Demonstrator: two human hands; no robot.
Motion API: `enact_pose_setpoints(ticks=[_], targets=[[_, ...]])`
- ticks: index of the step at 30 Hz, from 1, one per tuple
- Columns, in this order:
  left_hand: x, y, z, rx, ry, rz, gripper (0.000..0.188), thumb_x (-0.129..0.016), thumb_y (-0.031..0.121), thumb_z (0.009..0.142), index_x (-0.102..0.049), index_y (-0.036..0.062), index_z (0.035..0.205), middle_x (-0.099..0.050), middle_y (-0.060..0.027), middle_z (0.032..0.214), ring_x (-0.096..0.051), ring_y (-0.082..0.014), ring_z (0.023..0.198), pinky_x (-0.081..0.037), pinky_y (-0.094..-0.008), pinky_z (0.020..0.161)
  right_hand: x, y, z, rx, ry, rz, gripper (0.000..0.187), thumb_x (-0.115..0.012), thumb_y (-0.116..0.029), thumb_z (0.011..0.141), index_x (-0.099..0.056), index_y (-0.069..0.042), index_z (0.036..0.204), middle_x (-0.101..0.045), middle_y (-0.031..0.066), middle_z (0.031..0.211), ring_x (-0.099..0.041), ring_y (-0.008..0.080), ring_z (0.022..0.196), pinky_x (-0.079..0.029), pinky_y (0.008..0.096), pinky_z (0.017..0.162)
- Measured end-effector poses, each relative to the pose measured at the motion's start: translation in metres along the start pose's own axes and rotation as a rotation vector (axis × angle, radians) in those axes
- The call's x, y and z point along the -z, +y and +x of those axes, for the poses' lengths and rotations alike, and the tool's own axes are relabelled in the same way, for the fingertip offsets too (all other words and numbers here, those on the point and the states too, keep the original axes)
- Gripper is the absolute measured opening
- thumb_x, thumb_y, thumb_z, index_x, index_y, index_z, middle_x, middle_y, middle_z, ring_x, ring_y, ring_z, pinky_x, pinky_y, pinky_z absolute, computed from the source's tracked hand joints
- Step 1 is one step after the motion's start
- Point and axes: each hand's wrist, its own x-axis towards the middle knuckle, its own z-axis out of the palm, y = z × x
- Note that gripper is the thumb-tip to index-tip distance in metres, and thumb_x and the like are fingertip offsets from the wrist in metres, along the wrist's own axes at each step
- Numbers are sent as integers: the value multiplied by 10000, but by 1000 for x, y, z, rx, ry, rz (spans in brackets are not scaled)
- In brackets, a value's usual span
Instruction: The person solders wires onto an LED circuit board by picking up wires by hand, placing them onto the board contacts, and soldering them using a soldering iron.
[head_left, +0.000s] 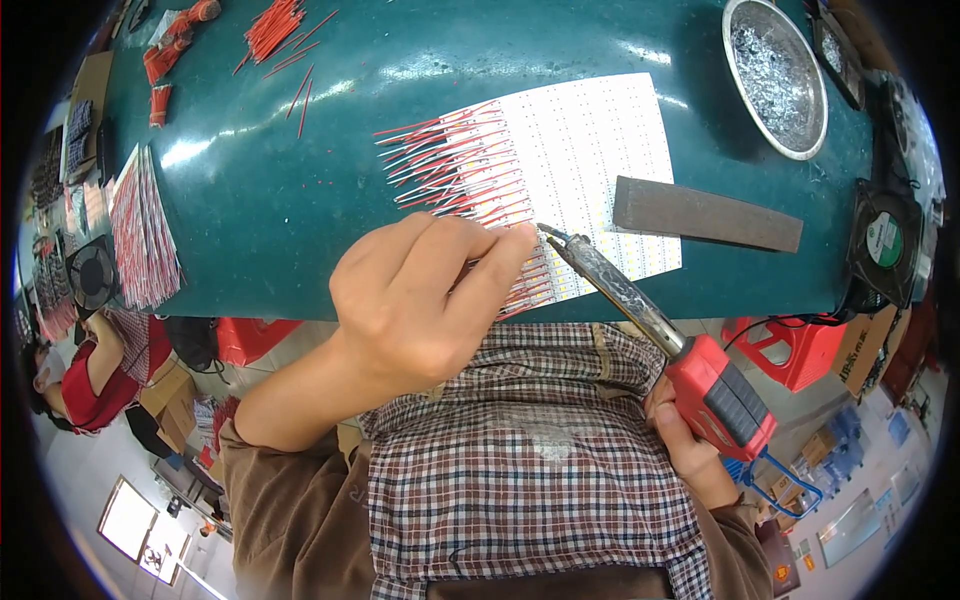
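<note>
My left hand (pixel 415 295) is closed in a pinch over a white LED circuit board sheet (pixel 590 140). Its fingertips meet at the edge of the wired part, and whatever they pinch is hidden. Rows of red and white wires (pixel 465 165) stick out from the left side of the sheet, some running beneath the hand. My right hand (pixel 682 440) grips a soldering iron (pixel 715 390) by its red and black handle. The iron's thin tip points up and left and ends just beside my left fingertips. A dark flat bar (pixel 705 213) lies across the sheet's right edge.
On the green table (pixel 270 230) lie loose red wires (pixel 272 30), tied red bundles (pixel 170 55) and a stack of wired strips (pixel 145 230). A metal bowl (pixel 740 95) holds silvery scraps. Small fans (pixel 885 240) stand at the right edge. Another person (pixel 95 370) sits at left.
</note>
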Motion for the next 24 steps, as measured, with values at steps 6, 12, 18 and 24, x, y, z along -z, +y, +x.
enact_pose_setpoints(ticks=[6, 12, 18, 24], targets=[[0, 0, 0, 11, 4, -23, 402, -752, -17, 640, -782, 31, 1038, -627, -28, 765, -574, -162, 597, -402, -287, 479, 2, 1, -3, -17, -17, 21, 179, -754, -122, 854, -706, -10, 986, -683, 101, 823, -678, 257, 710, -536, 350, 659], [0, 0, -2, 12, -35, -25, 402, -742, -9, 628, -777, 36, 1025, -630, -32, 781, -574, -166, 612, -403, -294, 486, -1, 1, -5, -61, -46, 151, 285, -649, -217, 982, -555, 9, 1128, -528, 67, 754, -500, 147, 643, -448, 313, 626], [1, 0, 1, 100, -4, -197, 314, -782, -57, 714, -773, 39, 1013, -619, -36, 766, -560, -167, 604, -401, -281, 499, -2, 5, -4, 10, -52, 116, 342, -629, -182, 995, -521, 4, 1261, -511, 54, 735, -476, 129, 584, -443, 304, 588], [25, 13, 23, 587, -181, -702, 113, -756, -14, 903, -722, 11, 1007, -655, -24, 870, -561, -52, 673, -447, -234, 565, -18, -13, 26, 179, 67, 192, 349, -609, -65, 970, -488, 7, 1289, -489, 38, 717, -461, 114, 548, -433, 288, 538]])
